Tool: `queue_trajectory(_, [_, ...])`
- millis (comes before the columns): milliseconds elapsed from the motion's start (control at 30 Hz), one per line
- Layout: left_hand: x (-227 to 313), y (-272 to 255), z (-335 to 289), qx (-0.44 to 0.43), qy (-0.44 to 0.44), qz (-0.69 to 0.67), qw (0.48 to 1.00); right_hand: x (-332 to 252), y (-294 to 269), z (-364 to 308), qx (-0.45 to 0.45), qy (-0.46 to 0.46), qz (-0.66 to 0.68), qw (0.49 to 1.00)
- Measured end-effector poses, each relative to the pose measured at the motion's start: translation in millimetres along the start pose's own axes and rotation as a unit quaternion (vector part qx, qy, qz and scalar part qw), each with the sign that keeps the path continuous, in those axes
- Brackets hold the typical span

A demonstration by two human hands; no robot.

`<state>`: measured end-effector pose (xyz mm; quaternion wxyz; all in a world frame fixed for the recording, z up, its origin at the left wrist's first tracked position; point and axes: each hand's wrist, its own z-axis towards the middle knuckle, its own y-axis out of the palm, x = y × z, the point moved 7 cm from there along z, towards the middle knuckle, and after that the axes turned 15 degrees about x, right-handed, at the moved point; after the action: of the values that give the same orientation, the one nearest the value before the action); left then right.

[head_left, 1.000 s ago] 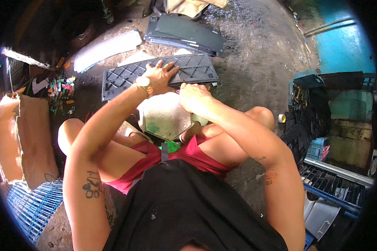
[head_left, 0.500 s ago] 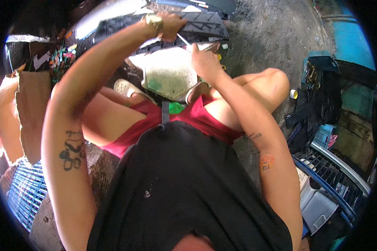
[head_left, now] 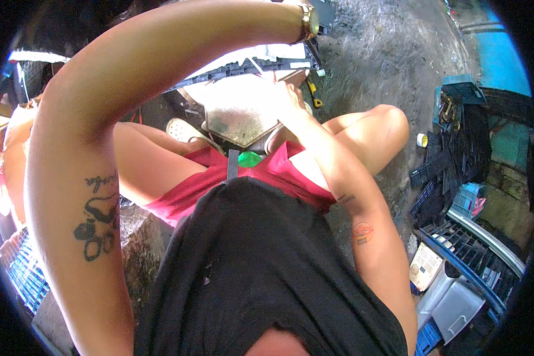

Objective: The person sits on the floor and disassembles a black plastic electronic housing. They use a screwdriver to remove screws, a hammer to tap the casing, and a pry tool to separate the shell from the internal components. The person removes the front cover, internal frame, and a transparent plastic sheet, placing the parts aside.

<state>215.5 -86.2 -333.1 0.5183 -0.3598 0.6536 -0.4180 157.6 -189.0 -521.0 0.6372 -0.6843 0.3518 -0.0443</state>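
Observation:
My right hand [head_left: 288,102] is closed round a thin pale rod-like tool [head_left: 256,65], which points up and left. Glare washes out part of the fingers. Just beneath and left of that hand is a light, angular panel [head_left: 237,126] between my feet. Beyond it lies a black ribbed plastic part [head_left: 219,74], partly covered by my left arm. That arm reaches high across the picture, with a wristwatch [head_left: 309,22] at the upper edge. My left hand lies past the frame, so its fingers do not show.
A yellow-and-black tool [head_left: 314,95] lies right of my right hand. Farther right are a tape roll [head_left: 422,140], black plastic pieces [head_left: 433,169], a blue basket [head_left: 469,199] and a metal rack [head_left: 474,249] with a grey bin [head_left: 457,308]. Cardboard [head_left: 16,142] stands left.
My left hand has swung up and right, away from the rod, out of the picture. My right hand has dropped slightly and still grips the rod.

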Motion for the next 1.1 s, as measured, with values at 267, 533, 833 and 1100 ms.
queue_trajectory(267, [8,-34,34,-0.014,0.06,0.127,0.99,2,6,-1,0.031,-0.056,-0.023,0.998])
queue_trajectory(533, [26,-52,44,-0.067,0.129,0.226,0.963,-6,-5,-4,0.084,-0.074,-0.023,0.993])
queue_trajectory(833, [96,-42,153,0.164,0.155,0.157,0.962,10,21,3,0.168,-0.145,0.057,0.973])
queue_trajectory(1100, [56,-5,190,0.204,0.099,0.103,0.968,-1,14,2,0.122,-0.107,-0.025,0.986])
